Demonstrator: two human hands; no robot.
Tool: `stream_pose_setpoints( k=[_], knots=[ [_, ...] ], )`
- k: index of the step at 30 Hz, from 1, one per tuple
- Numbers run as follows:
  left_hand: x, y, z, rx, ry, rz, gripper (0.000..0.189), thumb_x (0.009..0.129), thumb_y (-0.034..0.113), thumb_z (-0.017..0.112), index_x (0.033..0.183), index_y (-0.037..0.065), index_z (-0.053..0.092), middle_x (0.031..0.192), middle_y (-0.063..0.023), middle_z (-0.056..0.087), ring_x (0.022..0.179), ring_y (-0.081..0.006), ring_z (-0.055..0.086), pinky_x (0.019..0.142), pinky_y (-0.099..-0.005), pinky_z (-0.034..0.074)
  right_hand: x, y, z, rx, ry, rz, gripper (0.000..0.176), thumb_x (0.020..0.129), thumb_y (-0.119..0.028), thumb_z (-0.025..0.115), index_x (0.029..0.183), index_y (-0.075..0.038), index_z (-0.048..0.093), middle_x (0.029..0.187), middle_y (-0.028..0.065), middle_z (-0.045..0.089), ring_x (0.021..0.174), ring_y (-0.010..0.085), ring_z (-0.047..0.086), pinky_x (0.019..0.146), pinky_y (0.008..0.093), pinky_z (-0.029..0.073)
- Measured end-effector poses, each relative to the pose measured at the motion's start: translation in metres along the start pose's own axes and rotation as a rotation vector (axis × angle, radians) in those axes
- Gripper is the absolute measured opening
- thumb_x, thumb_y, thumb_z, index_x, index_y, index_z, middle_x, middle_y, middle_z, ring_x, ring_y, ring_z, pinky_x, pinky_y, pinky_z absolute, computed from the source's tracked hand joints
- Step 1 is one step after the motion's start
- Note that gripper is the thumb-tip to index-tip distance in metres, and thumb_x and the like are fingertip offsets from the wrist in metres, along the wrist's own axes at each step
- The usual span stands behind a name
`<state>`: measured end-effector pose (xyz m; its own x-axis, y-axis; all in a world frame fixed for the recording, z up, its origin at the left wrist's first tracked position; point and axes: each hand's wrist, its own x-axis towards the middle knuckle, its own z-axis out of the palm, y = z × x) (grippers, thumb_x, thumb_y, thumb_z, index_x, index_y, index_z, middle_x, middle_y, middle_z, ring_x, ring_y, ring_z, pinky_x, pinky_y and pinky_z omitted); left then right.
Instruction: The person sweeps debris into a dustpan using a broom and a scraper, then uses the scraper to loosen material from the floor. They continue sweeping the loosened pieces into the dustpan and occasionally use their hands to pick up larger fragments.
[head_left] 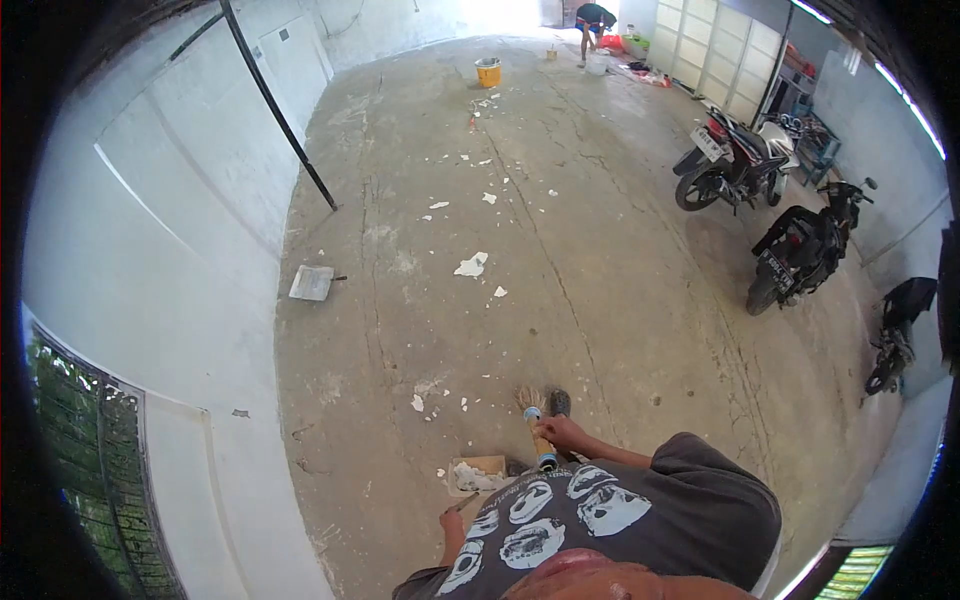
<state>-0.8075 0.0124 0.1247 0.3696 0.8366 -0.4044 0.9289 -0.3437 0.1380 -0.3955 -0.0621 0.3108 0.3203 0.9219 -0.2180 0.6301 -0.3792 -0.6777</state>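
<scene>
My right hand (562, 432) is closed around the handle of a short broom (530, 398), whose straw bristles point forward to the floor beside my shoe (560, 402). Low in front of my body, my left hand (453, 521) grips the handle of a dustpan (492, 464). White flakes and scraps (478, 477) lie in the pan. More white flakes (471, 265) are scattered on the concrete floor ahead of me. My dark printed shirt hides part of the broom's lower end and the pan's right side.
Another dustpan (312, 283) lies near the left wall. A dark pole (280, 115) slants down to the floor there. A yellow bucket (488, 73) stands farther off. Motorcycles (735, 160) are parked along the right. Another person (592, 22) bends over things at the back.
</scene>
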Motion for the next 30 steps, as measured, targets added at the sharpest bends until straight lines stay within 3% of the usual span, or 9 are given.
stream_pose_setpoints(
  k=[3,9,12,15,16,18,22,24,30],
  knots=[
    [-0.003,0.003,-0.01,-0.006,-0.006,0.029,0.012,0.069,0.014,0.06,0.078,0.006,0.06,0.071,-0.0114,0.063,0.067,-0.0274,0.062,0.063,-0.0382,0.048,0.014,0.014,0.004,0.073,-0.234,0.199,0.029,0.083,-0.03,0.052,0.096,-0.006,0.062,0.09,0.0179,0.062,0.083,0.0336,0.058,0.074,0.0417,0.045],
    [0.009,-0.004,0.0,-0.028,-0.154,-0.034,0.014,0.071,0.014,0.06,0.082,0.006,0.061,0.076,-0.0097,0.064,0.072,-0.0247,0.062,0.065,-0.0365,0.047,0.019,0.002,0.005,0.147,-0.359,0.334,0.047,0.085,-0.046,0.041,0.098,-0.006,0.063,0.076,0.0172,0.063,0.081,0.0327,0.059,0.077,0.0429,0.042],
    [0.008,-0.001,0.0,-0.006,-0.179,-0.123,0.015,0.075,0.015,0.057,0.087,0.008,0.061,0.081,-0.0085,0.064,0.077,-0.0216,0.062,0.066,-0.0341,0.048,0.017,-0.023,-0.015,-0.146,-0.512,0.111,0.051,0.085,-0.049,0.038,0.096,-0.007,0.064,0.08,0.0152,0.064,0.083,0.0329,0.059,0.08,0.0419,0.039],
    [0.0,0.006,-0.017,0.045,-0.232,-0.062,0.017,0.077,0.015,0.056,0.092,0.008,0.06,0.086,-0.0079,0.064,0.081,-0.0202,0.062,0.067,-0.0326,0.048,0.015,-0.04,-0.037,-0.251,-0.632,0.088,0.041,0.083,-0.042,0.044,0.09,-0.007,0.065,0.084,0.0146,0.063,0.082,0.0342,0.058,0.084,0.0412,0.036],
    [-0.002,0.009,-0.02,0.045,-0.233,-0.061,0.017,0.077,0.015,0.056,0.092,0.008,0.06,0.086,-0.0079,0.064,0.081,-0.0202,0.062,0.067,-0.0326,0.048,0.014,-0.031,-0.033,-0.251,-0.631,0.089,0.041,0.083,-0.042,0.044,0.09,-0.007,0.065,0.084,0.0146,0.063,0.082,0.0342,0.058,0.084,0.0412,0.036],
    [-0.001,0.012,-0.023,0.067,-0.269,-0.07,0.021,0.076,0.016,0.057,0.095,0.009,0.06,0.087,-0.0075,0.064,0.082,-0.0199,0.062,0.069,-0.0321,0.048,0.014,-0.02,-0.03,-0.35,-0.533,-0.16,0.033,0.078,-0.035,0.049,0.08,-0.006,0.065,0.076,0.0152,0.062,0.076,0.0352,0.057,0.077,0.043,0.04],
    [-0.004,0.024,-0.042,0.176,-0.345,-0.016,0.025,0.073,0.019,0.061,0.095,0.009,0.06,0.088,-0.008,0.064,0.083,-0.0205,0.062,0.07,-0.0325,0.048,0.015,-0.012,-0.037,-0.311,-0.519,-0.258,0.026,0.073,-0.029,0.054,0.074,-0.006,0.066,0.07,0.0139,0.062,0.068,0.0317,0.059,0.066,0.0424,0.044],
    [-0.002,0.02,-0.035,0.058,-0.241,-0.071,0.025,0.072,0.019,0.061,0.095,0.009,0.059,0.087,-0.008,0.064,0.082,-0.0207,0.062,0.07,-0.0325,0.048,0.014,-0.009,-0.033,-0.299,-0.384,-0.201,0.019,0.071,-0.022,0.058,0.072,-0.006,0.066,0.065,0.0112,0.063,0.06,0.0242,0.062,0.055,0.0377,0.048],
    [0.002,0.011,-0.015,0.075,-0.175,0.019,0.025,0.068,0.018,0.064,0.091,0.008,0.059,0.085,-0.0093,0.064,0.08,-0.0225,0.062,0.07,-0.0334,0.048,0.006,-0.048,-0.062,-0.087,-0.441,0.112,0.014,0.069,-0.014,0.057,0.073,-0.005,0.067,0.061,0.0091,0.063,0.052,0.016,0.062,0.052,0.0306,0.05]
  ],
)
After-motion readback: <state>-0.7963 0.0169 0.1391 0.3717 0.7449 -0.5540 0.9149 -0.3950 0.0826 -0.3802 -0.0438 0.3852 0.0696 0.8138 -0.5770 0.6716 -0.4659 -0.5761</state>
